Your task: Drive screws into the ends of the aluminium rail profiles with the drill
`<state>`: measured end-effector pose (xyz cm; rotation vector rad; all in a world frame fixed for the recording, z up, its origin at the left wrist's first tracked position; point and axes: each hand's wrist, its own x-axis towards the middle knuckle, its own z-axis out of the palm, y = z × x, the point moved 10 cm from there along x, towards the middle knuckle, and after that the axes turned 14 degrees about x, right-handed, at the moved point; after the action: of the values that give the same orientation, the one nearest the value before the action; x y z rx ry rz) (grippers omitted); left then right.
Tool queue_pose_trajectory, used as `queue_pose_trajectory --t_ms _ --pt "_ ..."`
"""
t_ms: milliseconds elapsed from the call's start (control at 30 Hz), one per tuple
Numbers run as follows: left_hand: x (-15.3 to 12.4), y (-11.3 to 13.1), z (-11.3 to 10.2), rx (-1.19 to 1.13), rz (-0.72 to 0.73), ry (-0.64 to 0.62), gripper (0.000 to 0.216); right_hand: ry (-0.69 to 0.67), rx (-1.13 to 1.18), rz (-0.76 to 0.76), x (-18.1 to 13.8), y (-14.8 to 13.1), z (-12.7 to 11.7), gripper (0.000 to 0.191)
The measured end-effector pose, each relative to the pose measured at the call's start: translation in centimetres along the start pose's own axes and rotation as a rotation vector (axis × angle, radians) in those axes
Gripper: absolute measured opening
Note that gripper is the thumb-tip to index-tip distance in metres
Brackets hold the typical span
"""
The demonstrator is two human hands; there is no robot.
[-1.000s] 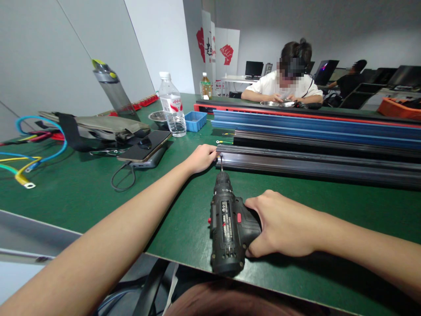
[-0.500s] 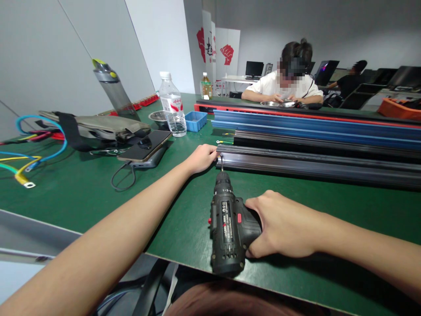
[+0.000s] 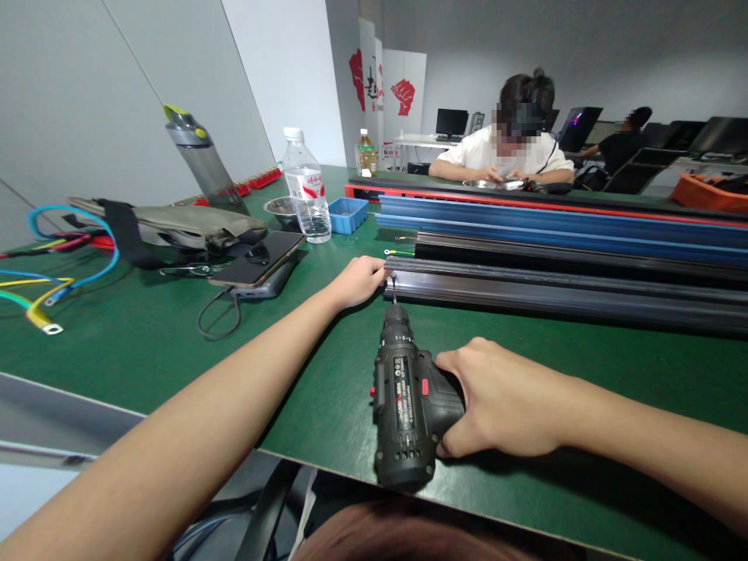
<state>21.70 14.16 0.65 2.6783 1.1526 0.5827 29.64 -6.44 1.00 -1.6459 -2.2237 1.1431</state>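
Observation:
My right hand is wrapped round the grip of a black cordless drill lying on its side on the green table. The drill's bit points away from me and meets the near end of a long black metal rail. My left hand is closed in a pinch at that same rail end, right beside the bit tip. What its fingers hold is too small to make out.
More black, blue and red rails lie stacked behind. At left are a phone on a power bank, a grey bag, coloured cables, a water bottle, a blue bin. A person sits across the table.

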Motion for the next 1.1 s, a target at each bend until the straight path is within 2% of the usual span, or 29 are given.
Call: queue_pose_trajectory --t_ms 1100 --pt "-0.07 0.27 -0.15 -0.009 0.016 0.01 0.035 0.011 0.007 -0.007 0.08 0.11 -0.04 0.032"
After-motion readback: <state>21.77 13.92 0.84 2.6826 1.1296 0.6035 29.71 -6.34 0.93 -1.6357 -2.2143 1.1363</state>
